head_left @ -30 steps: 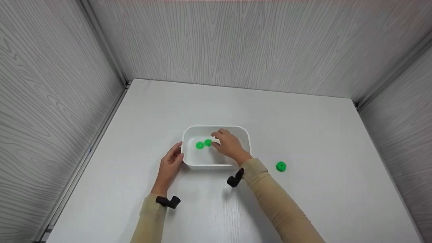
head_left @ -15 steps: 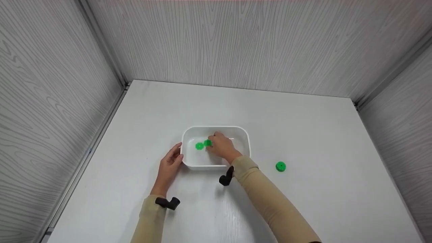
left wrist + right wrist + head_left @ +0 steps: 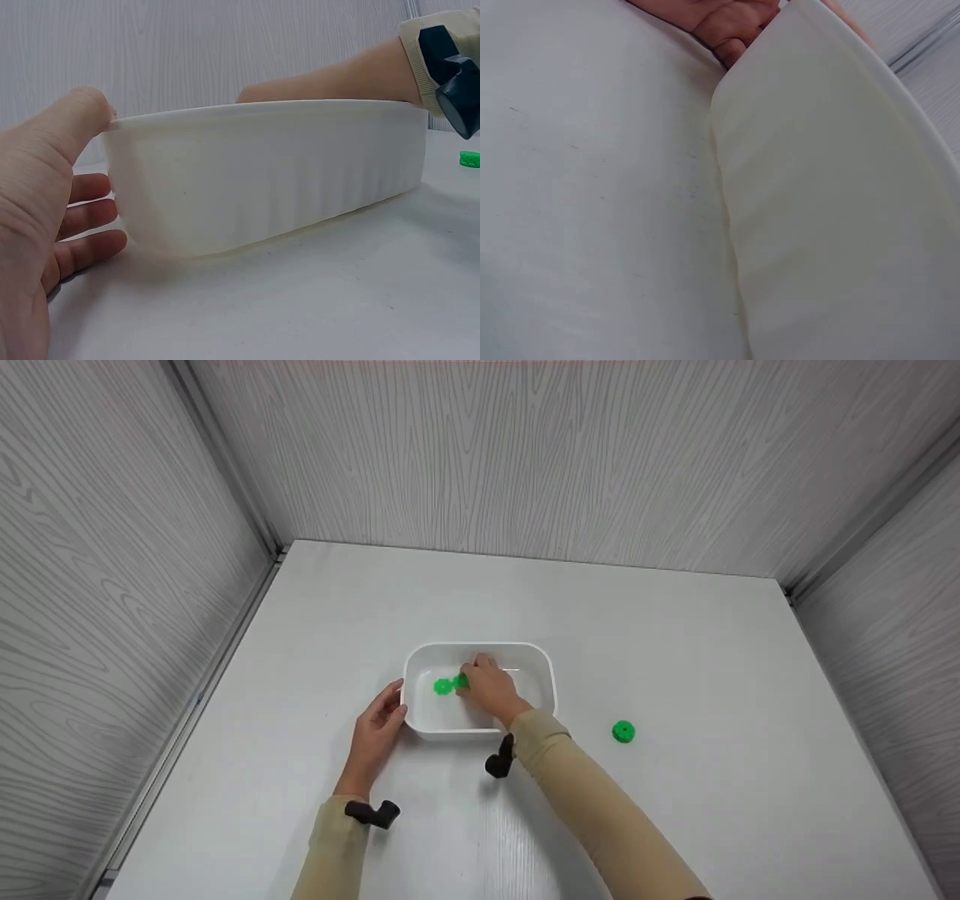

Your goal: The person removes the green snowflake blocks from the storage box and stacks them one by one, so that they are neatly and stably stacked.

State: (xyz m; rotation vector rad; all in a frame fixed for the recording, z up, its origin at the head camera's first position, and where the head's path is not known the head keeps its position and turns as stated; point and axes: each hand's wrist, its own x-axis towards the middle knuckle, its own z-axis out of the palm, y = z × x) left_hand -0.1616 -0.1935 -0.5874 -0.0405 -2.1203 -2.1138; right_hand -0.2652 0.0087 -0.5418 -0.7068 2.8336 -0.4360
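Note:
A white plastic basin (image 3: 480, 733) stands on the table with two small green notched discs in it. My right hand (image 3: 489, 687) reaches down inside it, its thumb and fingers pinching one green disc (image 3: 462, 681), which they partly cover. Just left of that lies the other green disc (image 3: 442, 687), flat on the basin floor. At the basin's left end, my left hand (image 3: 377, 731) rests its relaxed fingers against the outer wall. In the left wrist view the thumb (image 3: 82, 112) touches the rim. The basin's wall hides the right fingers from the right wrist view.
A short green round stack (image 3: 623, 731), seemingly of like discs, sits on the white table (image 3: 720, 795) to the right of the basin. Grey wood-grain panels (image 3: 495, 457) wall in the table at the back and both sides.
My right hand has come down and left inside the basin, its fingers closing onto the right-hand green disc. The left hand stays at the basin's end.

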